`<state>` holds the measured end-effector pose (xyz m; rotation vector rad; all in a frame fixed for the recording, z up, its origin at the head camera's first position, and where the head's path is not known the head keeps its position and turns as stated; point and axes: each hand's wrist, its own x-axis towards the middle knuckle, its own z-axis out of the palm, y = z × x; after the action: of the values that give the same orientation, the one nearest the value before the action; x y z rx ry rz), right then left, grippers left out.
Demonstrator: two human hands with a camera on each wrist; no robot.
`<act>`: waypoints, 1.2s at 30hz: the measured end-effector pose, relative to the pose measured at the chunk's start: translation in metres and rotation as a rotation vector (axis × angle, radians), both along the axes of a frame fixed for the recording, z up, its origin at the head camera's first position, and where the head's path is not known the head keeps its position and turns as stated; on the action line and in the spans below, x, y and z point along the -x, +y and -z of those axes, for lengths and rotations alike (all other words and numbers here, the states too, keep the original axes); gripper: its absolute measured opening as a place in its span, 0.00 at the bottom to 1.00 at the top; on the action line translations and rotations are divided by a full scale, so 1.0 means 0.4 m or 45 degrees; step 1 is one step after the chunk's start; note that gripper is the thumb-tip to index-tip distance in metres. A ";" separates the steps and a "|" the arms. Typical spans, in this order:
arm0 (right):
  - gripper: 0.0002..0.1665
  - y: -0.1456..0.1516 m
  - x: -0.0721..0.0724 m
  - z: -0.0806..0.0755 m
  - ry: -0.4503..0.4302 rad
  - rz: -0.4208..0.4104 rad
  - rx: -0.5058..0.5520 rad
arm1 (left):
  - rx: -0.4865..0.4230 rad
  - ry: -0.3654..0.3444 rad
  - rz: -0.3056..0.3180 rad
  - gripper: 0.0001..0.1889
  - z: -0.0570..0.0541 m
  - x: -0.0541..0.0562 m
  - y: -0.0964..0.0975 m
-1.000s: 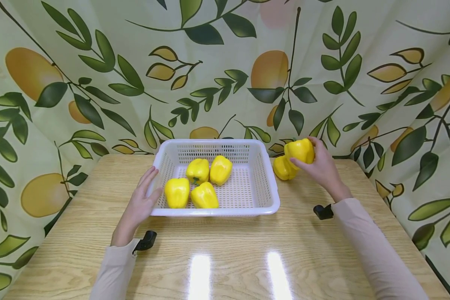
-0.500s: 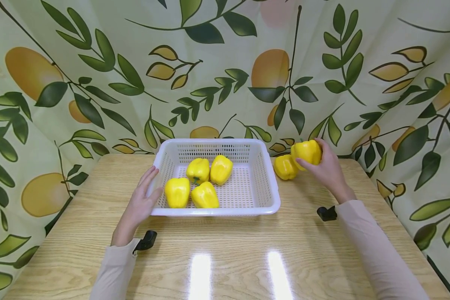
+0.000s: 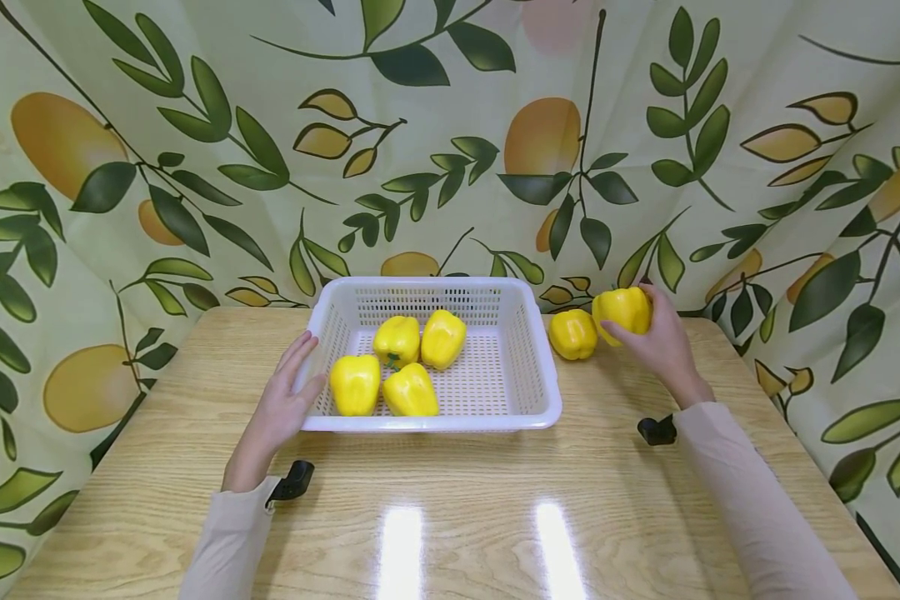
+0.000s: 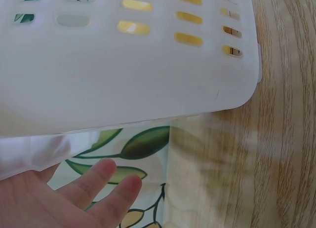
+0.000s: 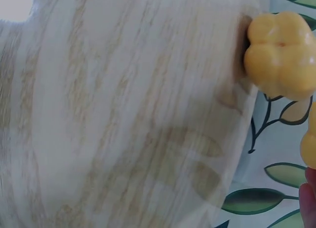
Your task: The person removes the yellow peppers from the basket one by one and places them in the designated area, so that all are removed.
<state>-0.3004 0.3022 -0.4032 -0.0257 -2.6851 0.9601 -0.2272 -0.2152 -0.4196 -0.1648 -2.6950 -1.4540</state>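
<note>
A white plastic basket [image 3: 506, 421] stands on the table with several yellow bell peppers [image 3: 442, 340] inside. My left hand [image 3: 281, 400] lies along the basket's left side, fingers extended at the rim; in the left wrist view, fingers [image 4: 121, 198] reach past the basket wall [image 4: 123, 85]. To the right of the basket, my right hand [image 3: 663, 346] holds a yellow bell pepper [image 3: 622, 312] between thumb and fingers. Another yellow bell pepper [image 3: 572, 335] rests on the table between it and the basket. In the right wrist view, only a sliver of the held pepper [image 5: 309, 144] shows.
The wooden table [image 3: 465, 500] extends in front of the basket and to both sides. A curtain [image 3: 435, 167] printed with leaves and fruit hangs close behind the table's back edge and at both sides.
My right hand has moved right and slightly down with its bell pepper, uncovering the pepper on the table. My left hand and the basket have stayed in place.
</note>
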 end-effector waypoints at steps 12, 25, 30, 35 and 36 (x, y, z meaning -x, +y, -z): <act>0.57 0.017 0.009 0.026 -0.079 0.029 -0.002 | 0.002 0.000 0.001 0.33 0.001 0.002 0.000; 0.60 0.028 0.022 0.045 -0.186 0.072 0.025 | -0.011 0.013 0.004 0.33 0.007 0.005 0.001; 0.60 0.034 0.026 0.053 -0.211 0.082 0.024 | -0.004 0.010 0.001 0.33 0.005 0.004 0.002; 0.60 0.038 0.031 0.060 -0.243 0.083 0.009 | -0.007 0.009 0.002 0.33 0.005 0.004 0.000; 0.60 0.039 0.033 0.062 -0.250 0.082 0.004 | -0.009 0.010 0.003 0.33 0.005 0.004 0.000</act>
<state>-0.3137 0.3180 -0.4279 -0.2163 -2.8409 0.9887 -0.2286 -0.2153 -0.4218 -0.1727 -2.6844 -1.4598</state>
